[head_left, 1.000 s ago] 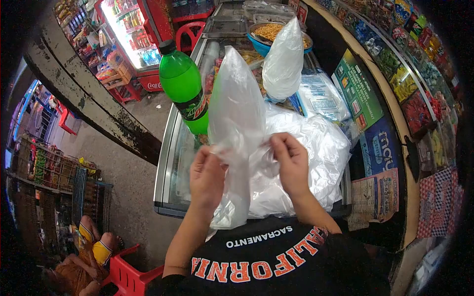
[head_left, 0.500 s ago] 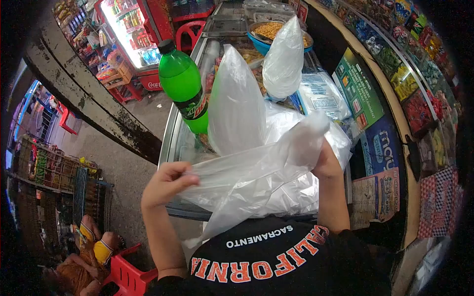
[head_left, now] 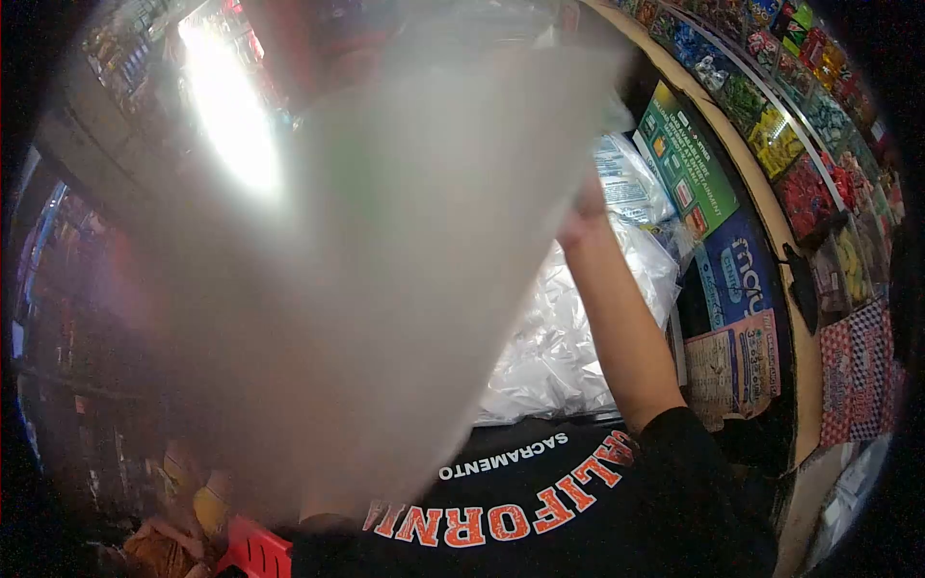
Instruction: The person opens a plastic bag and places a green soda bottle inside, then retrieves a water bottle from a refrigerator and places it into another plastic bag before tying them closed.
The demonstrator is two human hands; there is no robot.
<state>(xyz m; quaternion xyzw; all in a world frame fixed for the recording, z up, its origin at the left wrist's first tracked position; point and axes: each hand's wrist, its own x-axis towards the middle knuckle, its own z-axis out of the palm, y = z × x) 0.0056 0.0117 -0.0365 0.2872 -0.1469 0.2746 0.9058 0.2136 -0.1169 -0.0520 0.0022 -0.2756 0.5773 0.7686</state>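
Observation:
A translucent plastic bag (head_left: 385, 250) is spread up close to the camera, blurred, and covers much of the left and middle of the view. At its right edge is my right hand (head_left: 582, 214), closed on the bag, its fingers partly hidden behind the film. My left hand is hidden behind the bag; only a faint bit of forearm shows low down. Beneath my right forearm lies a pile of shiny clear plastic bags (head_left: 559, 356) on the counter. The green soda bottle shows only as a faint green tint through the film.
A printed pack of plastic (head_left: 631, 183) lies at the back of the counter. Posters (head_left: 689, 159) line the panel to the right, beside shelves of packaged sweets (head_left: 771, 135). A lit drinks fridge (head_left: 226, 106) glows behind the bag. A red chair (head_left: 258, 549) stands at lower left.
The plastic bag, stretched low between both hands before, has come up and opened out in front of the camera. My right hand has moved up and left; my left hand has gone out of sight.

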